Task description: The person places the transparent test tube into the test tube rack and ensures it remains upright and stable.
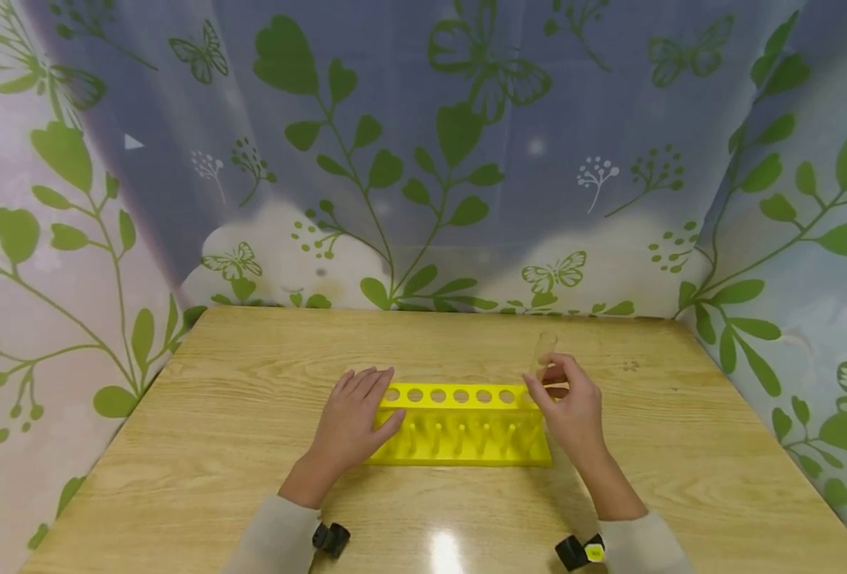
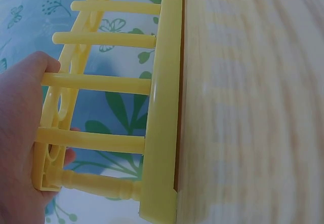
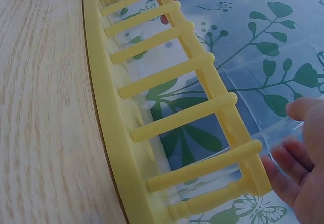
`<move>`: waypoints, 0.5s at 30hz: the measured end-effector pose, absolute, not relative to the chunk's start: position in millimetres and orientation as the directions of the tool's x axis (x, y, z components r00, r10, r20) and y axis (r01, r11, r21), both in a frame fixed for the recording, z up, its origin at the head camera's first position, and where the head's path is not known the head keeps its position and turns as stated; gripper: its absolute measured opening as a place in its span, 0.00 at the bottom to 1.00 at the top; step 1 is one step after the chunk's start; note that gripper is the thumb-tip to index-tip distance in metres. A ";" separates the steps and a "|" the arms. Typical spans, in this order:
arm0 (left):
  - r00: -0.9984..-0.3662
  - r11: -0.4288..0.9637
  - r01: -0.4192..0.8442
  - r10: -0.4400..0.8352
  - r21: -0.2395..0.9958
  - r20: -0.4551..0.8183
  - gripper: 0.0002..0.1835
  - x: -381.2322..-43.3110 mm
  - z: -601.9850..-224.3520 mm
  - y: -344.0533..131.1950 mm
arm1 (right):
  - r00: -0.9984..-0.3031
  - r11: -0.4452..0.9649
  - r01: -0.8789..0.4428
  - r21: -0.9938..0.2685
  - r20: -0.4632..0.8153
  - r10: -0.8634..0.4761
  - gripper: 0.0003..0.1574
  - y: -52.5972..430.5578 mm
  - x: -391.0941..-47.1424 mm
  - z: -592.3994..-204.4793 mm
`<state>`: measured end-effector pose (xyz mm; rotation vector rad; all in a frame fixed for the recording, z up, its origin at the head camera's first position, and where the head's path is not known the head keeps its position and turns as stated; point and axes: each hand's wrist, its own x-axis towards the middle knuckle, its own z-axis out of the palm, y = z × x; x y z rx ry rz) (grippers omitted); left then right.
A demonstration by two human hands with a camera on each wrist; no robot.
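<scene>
A yellow test tube rack [image 1: 459, 458] stands on the wooden table, with a row of round holes along its top rail and upright pegs in front. My left hand [image 1: 352, 414] grips the rack's left end; in the left wrist view its thumb lies on the near side and fingertips [image 2: 70, 156] show behind the rail. At the right end, my right hand [image 1: 573, 402] pinches a clear glass test tube [image 1: 546, 344] between thumb and fingers. The tube stands up above the end hole. In the right wrist view, its faint lower part [image 3: 212, 176] shows below the top rail.
The wooden table [image 1: 215, 446] reaches back to a leaf-and-butterfly patterned curtain [image 1: 409, 207], which also hangs at both sides. Bright light reflects off the tabletop near its front. Small black devices sit at the wrists.
</scene>
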<state>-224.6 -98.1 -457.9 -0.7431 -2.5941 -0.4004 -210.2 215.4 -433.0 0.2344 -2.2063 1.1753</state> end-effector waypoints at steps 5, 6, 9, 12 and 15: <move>-0.768 0.816 0.559 0.442 0.148 0.463 0.33 -224.4 -460.0 -98.9 | -0.799 0.593 -0.404 -0.696 0.585 0.142 0.17 214.6 -209.9 -434.7; -0.767 0.815 0.560 0.444 0.147 0.463 0.33 -224.3 -460.6 -99.0 | -0.801 0.594 -0.399 -0.699 0.581 0.145 0.17 214.5 -209.6 -435.2; -0.762 0.810 0.568 0.449 0.147 0.467 0.33 -223.7 -460.9 -98.9 | -0.804 0.596 -0.390 -0.702 0.575 0.151 0.17 214.2 -208.7 -435.6; -0.762 0.808 0.569 0.446 0.156 0.469 0.33 -224.3 -459.9 -98.4 | -0.801 0.598 -0.396 -0.697 0.581 0.147 0.17 214.3 -209.3 -434.8; -0.770 0.810 0.564 0.443 0.164 0.460 0.33 -225.2 -459.3 -98.6 | -0.794 0.595 -0.408 -0.692 0.591 0.142 0.16 214.6 -210.7 -434.9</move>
